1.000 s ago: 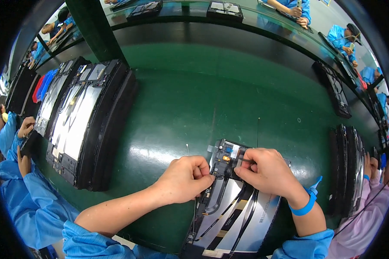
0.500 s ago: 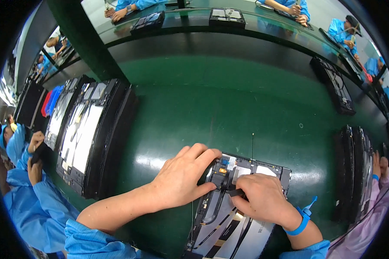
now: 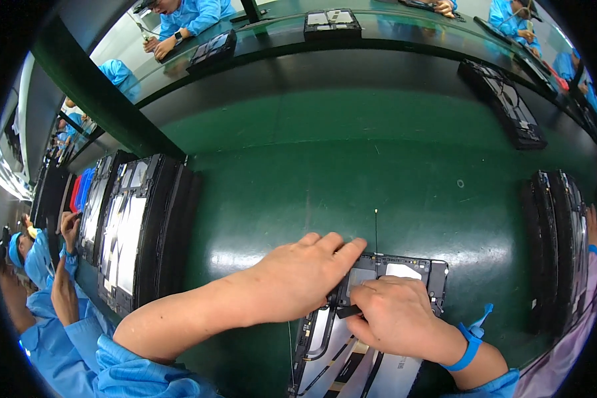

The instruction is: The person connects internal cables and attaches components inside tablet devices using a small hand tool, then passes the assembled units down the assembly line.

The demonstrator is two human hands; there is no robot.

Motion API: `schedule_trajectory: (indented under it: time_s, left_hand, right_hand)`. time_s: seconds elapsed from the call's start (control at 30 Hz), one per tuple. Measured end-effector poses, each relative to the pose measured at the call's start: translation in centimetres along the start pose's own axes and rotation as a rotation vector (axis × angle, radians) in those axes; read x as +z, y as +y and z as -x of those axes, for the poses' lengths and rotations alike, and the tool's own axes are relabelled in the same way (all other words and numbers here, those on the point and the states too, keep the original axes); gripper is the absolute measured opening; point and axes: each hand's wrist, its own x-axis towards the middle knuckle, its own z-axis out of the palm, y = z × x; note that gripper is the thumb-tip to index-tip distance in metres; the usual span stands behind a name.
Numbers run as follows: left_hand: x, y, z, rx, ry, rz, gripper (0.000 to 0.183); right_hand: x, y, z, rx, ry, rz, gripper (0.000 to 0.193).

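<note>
An opened tablet (image 3: 404, 369) lies in front of me, its silver battery, dark ribbon cables and black frame showing. My left hand (image 3: 305, 278) rests across its far left corner, fingers stretched over the edge; its thumb is hidden. Between the thumb and bent fingers of my right hand (image 3: 398, 322) is a small black flat-ended tool (image 3: 349, 311), its tip touching the parts near the tablet's upper middle. The rest of the tool is inside the hand. A thin black wire (image 3: 377, 232) sticks out past the tablet's far edge.
Stacked opened tablets stand on the green table (image 3: 278, 179), one stack (image 3: 123, 232) at left and another (image 3: 557, 245) at right. A single tablet (image 3: 504, 103) lies far right. A green post (image 3: 99, 86) rises at the left. Co-workers in blue sit around.
My left hand has slid right over the tablet's corner, covering the small parts seen there before. My right hand keeps the black tool, slightly lower. The view has shifted a little.
</note>
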Motion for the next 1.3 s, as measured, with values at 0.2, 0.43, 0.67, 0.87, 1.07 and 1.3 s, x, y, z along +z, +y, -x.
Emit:
schedule_trajectory:
  time_s: [0.2,0.43,0.67,0.87,1.07,1.3]
  left_hand:
    - [0.4,0.8,-0.2,-0.008,-0.029,-0.167,0.066]
    - [0.8,1.3,0.1,-0.025,0.072,-0.324,0.065]
    - [2.2,1.7,0.8,-0.089,0.242,-0.382,0.061]
    - [6.1,6.1,4.4,-0.305,0.566,-0.161,0.032]
    - [8.7,9.6,2.1,-0.527,0.555,-0.181,0.059]
    - [9.6,9.7,0.6,-0.557,0.596,-0.029,0.047]
  right_hand:
    - [-0.2,0.1,0.2,0.008,0.013,-0.006,0.012]
    - [-1.1,-0.3,0.0,0.083,-0.126,0.032,0.013]
    - [-2.5,1.6,2.4,0.267,0.139,-0.103,0.019]
    - [-2.3,2.3,2.8,0.197,0.271,0.024,0.019]
    - [-2.9,3.1,2.7,0.236,0.198,-0.115,0.019]
    - [-3.1,3.5,3.1,0.234,0.150,-0.122,0.023]
